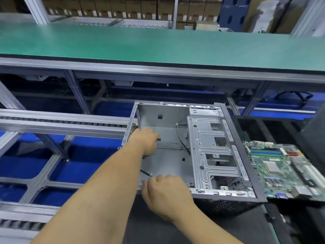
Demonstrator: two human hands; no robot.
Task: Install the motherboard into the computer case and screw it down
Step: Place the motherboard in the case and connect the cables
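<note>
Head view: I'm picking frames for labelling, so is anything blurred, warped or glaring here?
Head view: the motherboard at right is smeared by motion blur; straight bench rails bow from wide-angle distortion; the computer case interior is evenly lit, without harsh glare.

A long green shelf (158,44) is spanning the far side, cardboard boxes (112,7) are stacking behind, blue floor (22,166) is showing below.

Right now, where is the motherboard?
In the head view, the motherboard lies at the right, outside the open computer case, beside its right wall.
</note>
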